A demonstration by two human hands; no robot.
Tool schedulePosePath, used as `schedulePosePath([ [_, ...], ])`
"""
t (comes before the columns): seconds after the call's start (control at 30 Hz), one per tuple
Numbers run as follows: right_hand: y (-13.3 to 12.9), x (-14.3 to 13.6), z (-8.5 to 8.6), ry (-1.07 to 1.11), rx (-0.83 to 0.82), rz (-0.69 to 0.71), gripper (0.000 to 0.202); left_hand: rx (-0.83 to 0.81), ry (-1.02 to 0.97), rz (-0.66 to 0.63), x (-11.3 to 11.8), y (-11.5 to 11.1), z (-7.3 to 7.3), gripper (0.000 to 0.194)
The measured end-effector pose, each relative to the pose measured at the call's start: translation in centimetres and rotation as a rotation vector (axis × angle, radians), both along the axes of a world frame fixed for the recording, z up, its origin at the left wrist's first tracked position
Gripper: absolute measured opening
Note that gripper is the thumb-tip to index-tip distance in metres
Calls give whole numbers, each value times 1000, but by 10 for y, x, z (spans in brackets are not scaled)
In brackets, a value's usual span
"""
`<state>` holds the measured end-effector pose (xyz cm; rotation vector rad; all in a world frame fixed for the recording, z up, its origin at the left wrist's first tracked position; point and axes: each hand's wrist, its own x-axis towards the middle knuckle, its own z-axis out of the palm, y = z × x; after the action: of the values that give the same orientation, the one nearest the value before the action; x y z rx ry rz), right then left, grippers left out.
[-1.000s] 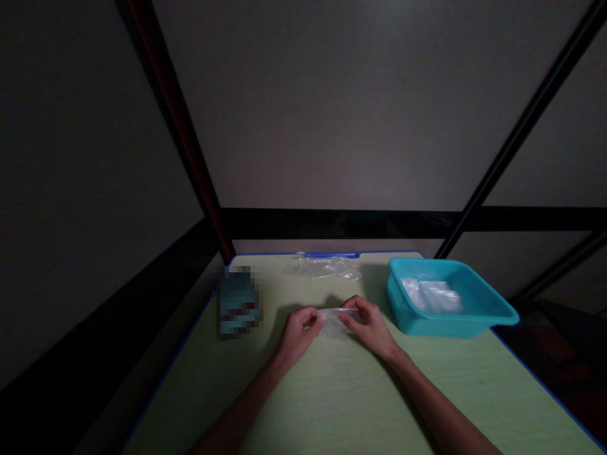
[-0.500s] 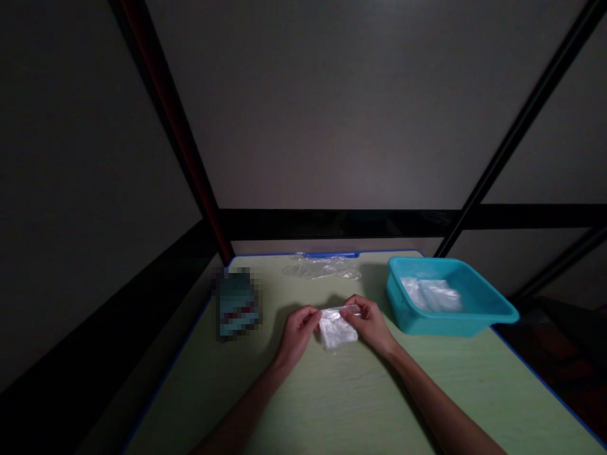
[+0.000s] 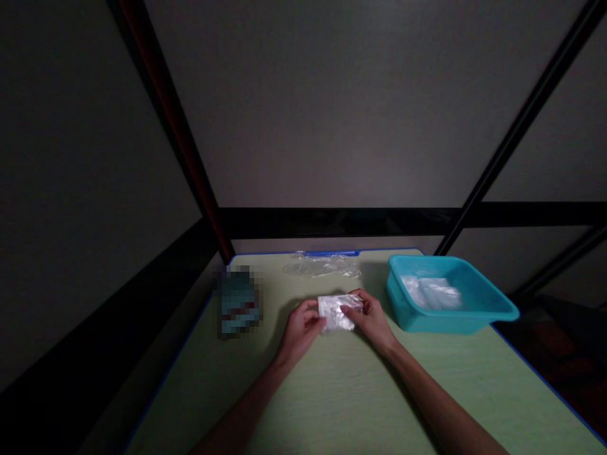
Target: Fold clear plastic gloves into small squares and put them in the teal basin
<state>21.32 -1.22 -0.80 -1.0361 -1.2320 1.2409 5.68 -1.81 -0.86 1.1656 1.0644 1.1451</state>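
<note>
A folded clear plastic bag [image 3: 334, 314] is held between my two hands above the middle of the light green table [image 3: 322, 398]. My left hand [image 3: 302, 328] pinches its left edge, thumb in front and fingers behind. On the right side, my right hand [image 3: 370, 318] grips the bag with the thumb pressed on its front face. The fingertips behind the plastic are partly hidden. To the right stands a turquoise basin [image 3: 446, 322], with folded clear plastic bags [image 3: 434, 293] lying inside it.
Loose crumpled clear plastic [image 3: 322, 266] lies near the table's far edge, by a blue strip [image 3: 332, 253]. A pixelated bluish item [image 3: 239, 303] sits at the left edge. Behind the table rises a grey panelled wall [image 3: 332, 126].
The folded bag has risen slightly and its lower part has been turned up, so it looks shorter. My left fingers have shifted on its left edge; my right hand keeps its grip.
</note>
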Motion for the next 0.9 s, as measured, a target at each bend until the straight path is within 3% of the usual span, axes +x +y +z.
schedulePosePath([
  [0.27, 1, 2, -4, -35, -6, 81, 24, -18, -42, 76, -3, 5, -4, 25],
  [0.4, 0, 2, -3, -122, 120, -73, 20, -56, -68, 192, -5, 1, -1, 26],
  [0.53, -7, 3, 0, -369, 486, -148, 5, -332, -380, 0, 1, -10, 8, 17],
  [0.6, -11, 3, -1, -591, 726, -78, 5, -468, -593, -103, 5, -14, 12, 17],
  [0.7, -16, 0, -4, -770, 891, 77, 11, -516, -770, -103, 7, -15, 12, 20],
  [0.8, -18, -3, -2, -706, 837, 138, 24, -514, -855, -84, 3, -11, 8, 25],
  [0.9, -17, -4, 1, -379, 652, 114, 33, -500, -860, -123, -1, -7, 7, 30],
])
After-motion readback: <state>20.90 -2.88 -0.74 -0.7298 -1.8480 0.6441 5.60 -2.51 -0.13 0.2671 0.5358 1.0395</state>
